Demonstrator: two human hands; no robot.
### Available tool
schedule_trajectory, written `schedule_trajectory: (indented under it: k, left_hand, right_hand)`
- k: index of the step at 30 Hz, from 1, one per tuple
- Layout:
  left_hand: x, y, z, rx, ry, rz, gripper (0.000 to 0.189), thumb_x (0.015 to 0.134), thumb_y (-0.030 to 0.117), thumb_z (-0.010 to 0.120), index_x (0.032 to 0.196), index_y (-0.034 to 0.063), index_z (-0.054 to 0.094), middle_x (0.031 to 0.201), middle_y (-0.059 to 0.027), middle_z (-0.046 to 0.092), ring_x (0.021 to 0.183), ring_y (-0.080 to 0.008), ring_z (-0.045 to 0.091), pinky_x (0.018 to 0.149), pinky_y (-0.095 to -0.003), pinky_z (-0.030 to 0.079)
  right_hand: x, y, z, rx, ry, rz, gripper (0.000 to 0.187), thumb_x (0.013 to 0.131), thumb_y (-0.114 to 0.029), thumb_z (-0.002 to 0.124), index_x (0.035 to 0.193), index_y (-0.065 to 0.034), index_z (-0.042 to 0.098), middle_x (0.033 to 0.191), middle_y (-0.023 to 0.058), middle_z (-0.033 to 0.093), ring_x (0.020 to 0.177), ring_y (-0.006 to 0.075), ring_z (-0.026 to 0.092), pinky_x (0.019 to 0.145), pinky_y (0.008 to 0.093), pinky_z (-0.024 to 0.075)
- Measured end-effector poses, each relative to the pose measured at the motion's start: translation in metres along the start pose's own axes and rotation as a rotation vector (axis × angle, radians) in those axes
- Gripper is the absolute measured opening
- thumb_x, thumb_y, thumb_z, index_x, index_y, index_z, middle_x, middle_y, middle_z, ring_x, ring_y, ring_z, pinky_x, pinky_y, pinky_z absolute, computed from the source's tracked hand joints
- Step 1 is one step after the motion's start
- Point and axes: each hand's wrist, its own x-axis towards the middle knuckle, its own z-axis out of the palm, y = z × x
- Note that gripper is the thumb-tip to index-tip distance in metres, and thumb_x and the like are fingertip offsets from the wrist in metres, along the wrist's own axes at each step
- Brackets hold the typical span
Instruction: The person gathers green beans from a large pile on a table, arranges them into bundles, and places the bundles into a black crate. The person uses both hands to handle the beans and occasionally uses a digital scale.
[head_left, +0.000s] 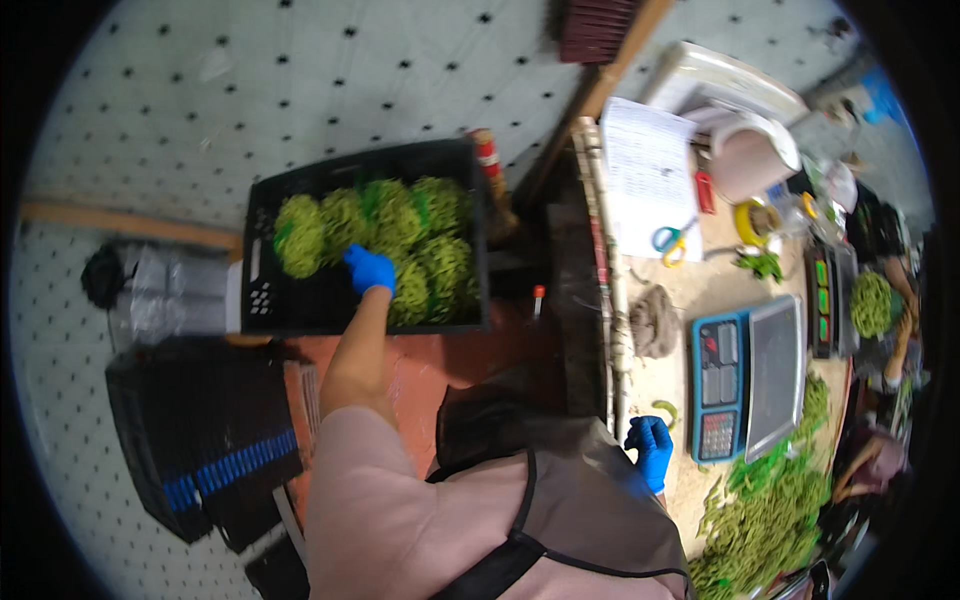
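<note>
Over a black plastic crate (484, 247), my left hand (370, 270) in a blue glove has its fingers curled at the edge of a bundle of green pods (343, 217); whether it grips the bundle is hidden. More bundles of pods (448, 270), some with green netting, fill the crate's back and right side. My right hand (649, 450), also blue-gloved, is at the near edge of the worktable (675, 300), fingers bent; whether anything is inside them is unclear. Beside it are a curved green pod (665, 410) and a blue digital scale (724, 386). A heap of loose pods (765, 517) lies beyond.
Printed sheets (646, 165), scissors (671, 244), a grey cloth (654, 321) and yellow tape (754, 223) lie on the table. Stacked black crates (202, 427) stand at left. Across the table, a co-worker's hands (906, 322) are near a pod bundle (871, 304) by a second scale (825, 300).
</note>
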Motion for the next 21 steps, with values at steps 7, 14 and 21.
schedule_trajectory:
  k: [7, 14, 21]
  left_hand:
    - [-0.014, 0.086, -0.022, 0.885, -0.569, 0.300, 0.071, 0.088, 0.049, 0.060, 0.140, 0.0029, 0.046, 0.144, -0.0204, 0.044, 0.132, -0.0369, 0.043, 0.110, -0.0453, 0.036]
    - [-0.222, 0.245, 0.056, -0.306, -0.331, 1.230, 0.013, 0.090, 0.014, 0.060, 0.095, 0.0017, 0.063, 0.088, -0.0151, 0.063, 0.081, -0.0265, 0.060, 0.073, -0.0386, 0.048]
    - [-0.577, 0.206, 0.125, -0.446, -1.225, 1.693, 0.011, 0.089, 0.006, 0.063, 0.098, 0.0036, 0.067, 0.086, -0.0094, 0.065, 0.075, -0.0179, 0.061, 0.069, -0.0295, 0.049]
  right_hand:
    - [-0.041, 0.014, -0.042, 0.026, 0.198, -0.081, 0.014, 0.094, -0.013, 0.057, 0.091, -0.0005, 0.062, 0.073, 0.0058, 0.060, 0.062, 0.0119, 0.056, 0.058, 0.0256, 0.0457]
    - [-0.101, 0.057, -0.104, 0.203, 0.455, -0.098, 0.014, 0.093, -0.016, 0.059, 0.093, -0.0023, 0.063, 0.078, 0.0052, 0.061, 0.063, 0.0108, 0.056, 0.059, 0.0246, 0.0469]
    - [-0.169, 0.128, -0.158, 0.212, 0.786, -0.104, 0.021, 0.089, -0.023, 0.065, 0.100, -0.0047, 0.066, 0.080, 0.0075, 0.066, 0.069, 0.0149, 0.062, 0.062, 0.0293, 0.0507]
